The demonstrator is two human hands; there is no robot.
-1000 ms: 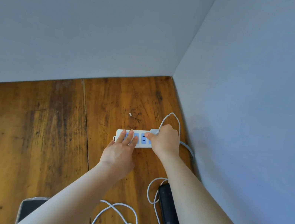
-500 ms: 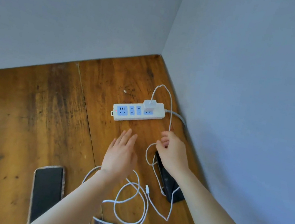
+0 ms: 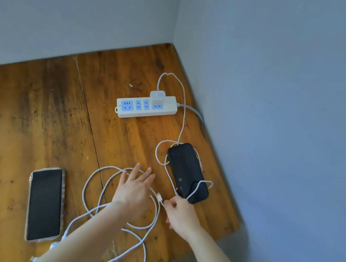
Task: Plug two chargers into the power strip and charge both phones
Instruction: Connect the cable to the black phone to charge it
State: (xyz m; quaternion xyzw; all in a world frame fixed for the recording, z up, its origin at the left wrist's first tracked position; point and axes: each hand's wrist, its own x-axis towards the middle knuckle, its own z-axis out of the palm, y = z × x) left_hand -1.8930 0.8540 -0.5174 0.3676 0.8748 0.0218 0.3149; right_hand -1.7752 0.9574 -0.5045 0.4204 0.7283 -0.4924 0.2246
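Note:
A white power strip (image 3: 146,107) lies near the table's far corner, and a white charger (image 3: 157,96) is plugged into its right-hand socket. Its cable (image 3: 182,123) runs down and loops around a black phone (image 3: 187,171) by the right wall. My right hand (image 3: 180,215) pinches that cable just behind its connector tip (image 3: 159,196), left of the black phone's near end. My left hand (image 3: 134,189) hovers flat with spread fingers over a second coiled white cable (image 3: 98,187). A phone in a clear case (image 3: 45,204) lies face up at the near left.
The wooden table (image 3: 32,118) sits in a corner between two grey walls. Its right near corner ends by the black phone. The second cable's loops trail to the near edge under my left forearm. A dark shape shows below the table edge.
Both hands have left the power strip and drawn back toward me. The charger stays plugged in. My right hand has slid along the cable and taken hold near its connector end.

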